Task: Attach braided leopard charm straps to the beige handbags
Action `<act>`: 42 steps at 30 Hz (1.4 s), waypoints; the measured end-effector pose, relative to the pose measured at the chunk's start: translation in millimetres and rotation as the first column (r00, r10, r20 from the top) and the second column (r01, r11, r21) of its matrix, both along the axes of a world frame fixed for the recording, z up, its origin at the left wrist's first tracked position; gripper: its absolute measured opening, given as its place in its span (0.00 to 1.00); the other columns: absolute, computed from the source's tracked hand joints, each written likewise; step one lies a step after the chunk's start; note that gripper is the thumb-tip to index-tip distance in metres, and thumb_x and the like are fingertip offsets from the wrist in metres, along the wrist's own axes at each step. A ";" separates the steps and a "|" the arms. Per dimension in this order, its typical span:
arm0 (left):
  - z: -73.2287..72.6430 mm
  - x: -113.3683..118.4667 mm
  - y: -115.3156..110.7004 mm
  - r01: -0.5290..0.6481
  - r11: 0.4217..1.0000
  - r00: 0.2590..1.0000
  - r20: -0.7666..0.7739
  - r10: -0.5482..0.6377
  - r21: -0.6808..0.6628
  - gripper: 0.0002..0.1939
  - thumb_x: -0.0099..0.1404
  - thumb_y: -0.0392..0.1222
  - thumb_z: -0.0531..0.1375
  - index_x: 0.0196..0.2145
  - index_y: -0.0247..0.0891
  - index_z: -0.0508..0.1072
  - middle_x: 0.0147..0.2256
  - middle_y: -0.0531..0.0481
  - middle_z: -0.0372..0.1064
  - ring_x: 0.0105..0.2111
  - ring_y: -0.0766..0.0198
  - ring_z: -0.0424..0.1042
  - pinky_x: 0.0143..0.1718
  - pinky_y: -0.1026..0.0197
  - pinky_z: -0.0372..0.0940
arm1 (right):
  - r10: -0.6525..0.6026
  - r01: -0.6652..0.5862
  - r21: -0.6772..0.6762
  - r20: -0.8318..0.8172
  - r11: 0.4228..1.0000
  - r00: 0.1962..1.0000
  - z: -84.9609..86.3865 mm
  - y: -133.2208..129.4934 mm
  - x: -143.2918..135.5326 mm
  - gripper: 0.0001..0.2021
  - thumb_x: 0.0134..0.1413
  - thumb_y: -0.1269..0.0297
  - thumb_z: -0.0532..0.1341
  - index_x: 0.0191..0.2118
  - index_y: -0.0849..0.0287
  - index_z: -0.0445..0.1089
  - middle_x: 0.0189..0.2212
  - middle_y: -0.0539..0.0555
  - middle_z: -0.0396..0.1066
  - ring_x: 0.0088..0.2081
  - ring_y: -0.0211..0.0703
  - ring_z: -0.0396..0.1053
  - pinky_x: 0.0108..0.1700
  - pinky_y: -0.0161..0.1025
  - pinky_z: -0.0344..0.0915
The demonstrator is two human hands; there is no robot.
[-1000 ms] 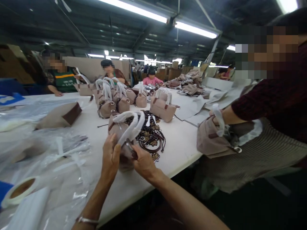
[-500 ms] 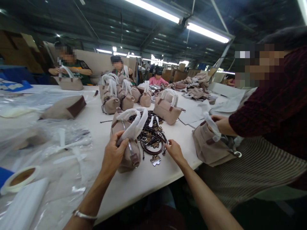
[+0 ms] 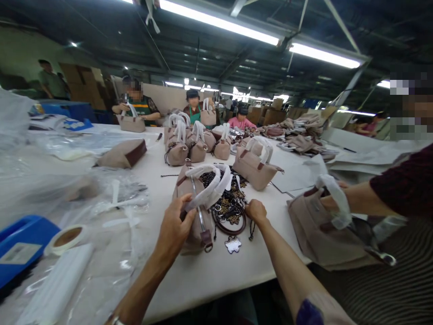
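Note:
A beige handbag [image 3: 199, 230] with a zip, brown leather tabs and white-wrapped handles stands in front of me. My left hand [image 3: 176, 225] grips its upper left side, with the fingers near the base of a handle. Right of the bag lies a pile of dark braided cords, brown straps and leopard-print pieces [image 3: 233, 198]. My right hand [image 3: 256, 211] is closed at the pile's right edge, pinching a dark cord whose knotted end hangs below it. A flower-shaped silvery charm [image 3: 233, 244] lies at the front of the pile.
Several beige bags [image 3: 197, 146] stand farther back on the table [image 3: 216, 275]. At the right, a person's arm [image 3: 358, 201] reaches into another bag [image 3: 324, 225]. Plastic sheets, a tape roll [image 3: 67, 239] and a blue tape dispenser [image 3: 25, 248] lie left. More people sit across the table.
The view has shifted left, so things appear farther right. My right hand has closed at the cords. The bag at the right appears nearer, and the person's arm reaches into it.

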State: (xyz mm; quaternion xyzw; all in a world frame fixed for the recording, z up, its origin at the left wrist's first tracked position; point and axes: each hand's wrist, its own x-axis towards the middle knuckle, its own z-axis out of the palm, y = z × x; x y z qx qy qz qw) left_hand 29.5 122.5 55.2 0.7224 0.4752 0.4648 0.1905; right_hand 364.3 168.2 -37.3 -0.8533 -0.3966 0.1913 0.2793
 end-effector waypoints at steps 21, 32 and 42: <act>4.8 23.6 -102.5 0.615 0.714 0.760 0.492 -0.425 -0.334 0.17 0.65 0.45 0.58 0.50 0.39 0.70 0.37 0.47 0.73 0.31 0.62 0.74 0.31 0.61 0.71 | 0.600 -0.429 0.420 -0.580 0.800 0.551 126.9 -187.2 -118.1 0.18 0.50 0.53 0.67 0.43 0.60 0.73 0.30 0.52 0.73 0.28 0.39 0.71 0.33 0.38 0.69; -5.4 -6.0 -106.1 0.669 0.607 0.728 0.540 -0.422 -0.429 0.18 0.62 0.52 0.60 0.41 0.35 0.75 0.25 0.53 0.65 0.23 0.68 0.66 0.21 0.68 0.63 | 0.792 -0.775 0.349 0.129 0.527 0.596 141.2 -203.2 -155.6 0.06 0.55 0.68 0.61 0.37 0.55 0.75 0.35 0.51 0.75 0.38 0.42 0.71 0.43 0.37 0.65; -3.4 -28.0 -110.7 0.841 0.308 0.538 0.755 -0.376 -0.446 0.20 0.61 0.58 0.61 0.39 0.38 0.67 0.21 0.58 0.62 0.18 0.73 0.62 0.17 0.72 0.54 | 0.811 -0.724 0.371 -0.188 0.582 0.555 144.8 -209.8 -155.6 0.06 0.54 0.65 0.63 0.38 0.55 0.75 0.33 0.49 0.75 0.35 0.40 0.70 0.39 0.34 0.65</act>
